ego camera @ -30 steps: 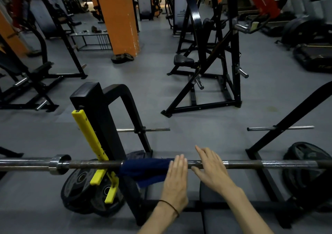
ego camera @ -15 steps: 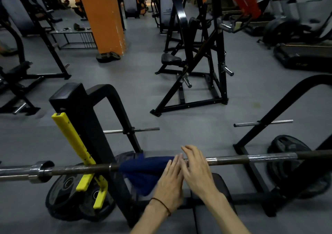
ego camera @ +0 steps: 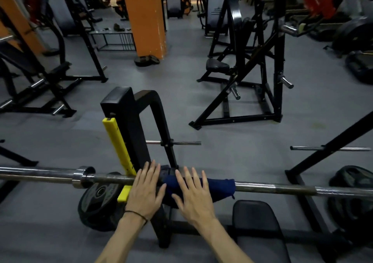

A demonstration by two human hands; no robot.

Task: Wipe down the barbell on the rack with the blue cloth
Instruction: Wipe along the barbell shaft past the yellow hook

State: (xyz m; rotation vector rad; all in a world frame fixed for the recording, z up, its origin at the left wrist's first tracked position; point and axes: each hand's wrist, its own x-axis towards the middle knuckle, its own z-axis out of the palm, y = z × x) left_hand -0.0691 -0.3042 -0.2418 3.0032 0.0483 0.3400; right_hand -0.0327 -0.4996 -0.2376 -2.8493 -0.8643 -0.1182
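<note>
The barbell (ego camera: 262, 188) lies across the near part of the scene from left to right, seated in the black rack upright (ego camera: 133, 133) with its yellow catch strip (ego camera: 119, 145). The blue cloth (ego camera: 218, 188) is draped over the bar just right of that upright, hanging a little below it on the near side. No container shows among these things.

Both forearms reach forward from the near edge. The left hand (ego camera: 144, 190) lies palm down on the bar at the upright, fingers straight and slightly spread, its right edge at the cloth's left end. The right hand (ego camera: 192, 194) rests flat on the cloth, fingers stretched wide and not curled round the bar. A thin dark band (ego camera: 135, 214) circles the left wrist.

The hands cover the bar beneath them and the cloth's left end. Weight plates (ego camera: 96, 204) low on the left are partly hidden behind the rack; the bench pad (ego camera: 256, 218) is cut off at the near edge.
</note>
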